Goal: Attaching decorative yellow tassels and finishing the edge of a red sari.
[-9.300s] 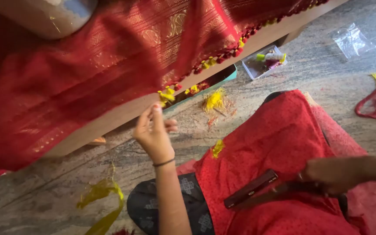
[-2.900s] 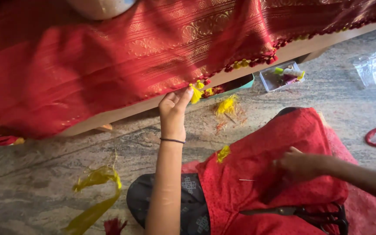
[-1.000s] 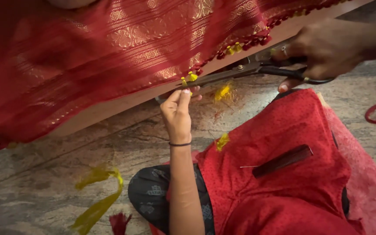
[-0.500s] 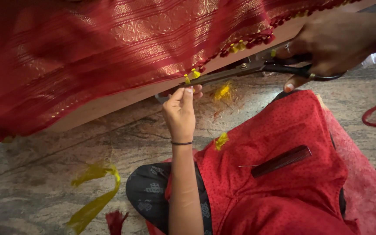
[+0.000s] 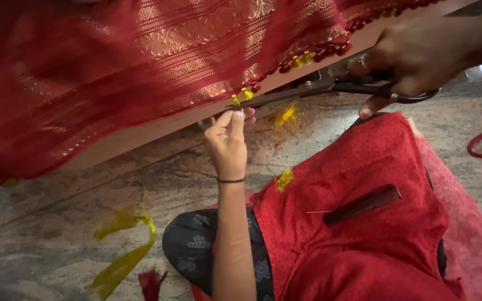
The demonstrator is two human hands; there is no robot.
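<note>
A heavy red woven cloth (image 5: 157, 61) with gold patterned bands hangs over the edge of a pale board (image 5: 140, 134), its hem trimmed with small red and yellow tassels (image 5: 302, 58). The left hand (image 5: 228, 146) reaches up from the lap, wrist bent back, fingertips pinched narrow on one yellow tassel (image 5: 242, 96) at the hem. The right hand (image 5: 425, 56) comes in from the upper right, fingers closed through the dark loops of a pair of scissors (image 5: 330, 86); the long metal blades lie nearly flat along the board's edge, tips right beside the pinched tassel. A dark red comb (image 5: 362, 204) rests on the red dotted fabric over the knee. Yellow thread clippings (image 5: 284, 116) and a limp yellow strip (image 5: 124, 251) lie on the mottled stone floor (image 5: 46, 223).
</note>
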